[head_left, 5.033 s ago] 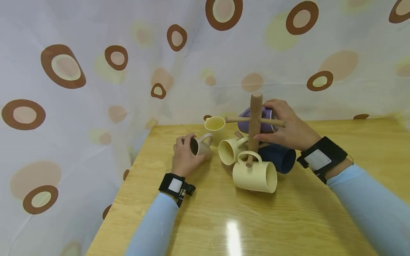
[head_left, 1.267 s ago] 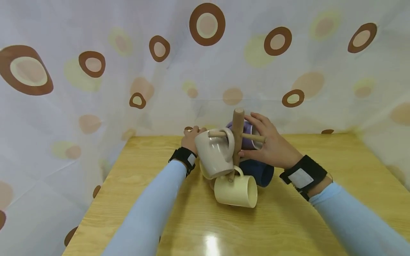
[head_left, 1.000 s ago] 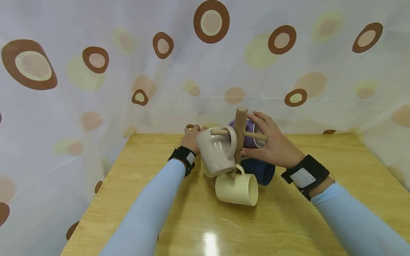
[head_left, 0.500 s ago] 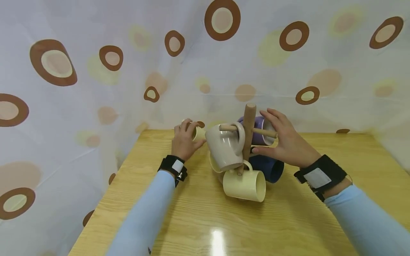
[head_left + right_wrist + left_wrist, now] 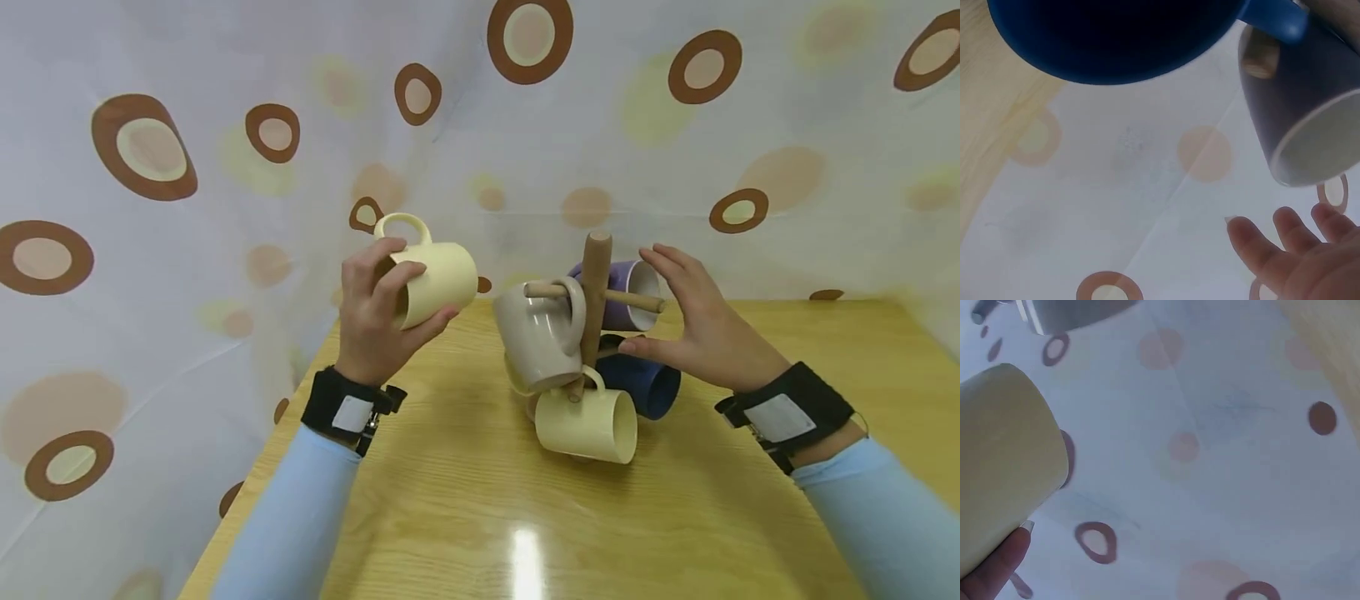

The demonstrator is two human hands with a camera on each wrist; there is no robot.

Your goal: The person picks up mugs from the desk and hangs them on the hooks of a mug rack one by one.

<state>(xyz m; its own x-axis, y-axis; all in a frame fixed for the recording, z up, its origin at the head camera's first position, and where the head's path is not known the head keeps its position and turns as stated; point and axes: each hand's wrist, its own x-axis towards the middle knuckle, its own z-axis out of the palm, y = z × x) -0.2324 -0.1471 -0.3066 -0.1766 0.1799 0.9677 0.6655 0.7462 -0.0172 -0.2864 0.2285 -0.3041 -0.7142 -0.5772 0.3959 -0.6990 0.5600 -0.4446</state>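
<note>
My left hand (image 5: pixel 371 325) grips a pale yellow mug (image 5: pixel 442 283) by its body, raised above the table with the mug tipped on its side and its handle up. In the left wrist view the same mug (image 5: pixel 1007 465) shows with a fingertip against it. To the right stands a wooden mug tree (image 5: pixel 597 275). On it hang a light grey mug (image 5: pixel 532 342), a purple mug (image 5: pixel 621 292), a dark blue mug (image 5: pixel 651 383) and a yellow mug (image 5: pixel 573 425). My right hand (image 5: pixel 708 333), fingers spread, hovers beside the purple and blue mugs.
Behind the grey mug, another yellow mug (image 5: pixel 514 379) is mostly hidden. The wooden table (image 5: pixel 450 500) ends at a patterned cloth (image 5: pixel 300 200) at the back and left. A bare upper peg (image 5: pixel 637 300) points right, near my right hand.
My left hand hung the grey mug on the upper left peg, reached to the back for the yellow mug, then lifted it left and up. My right hand has drawn away from the purple mug.
</note>
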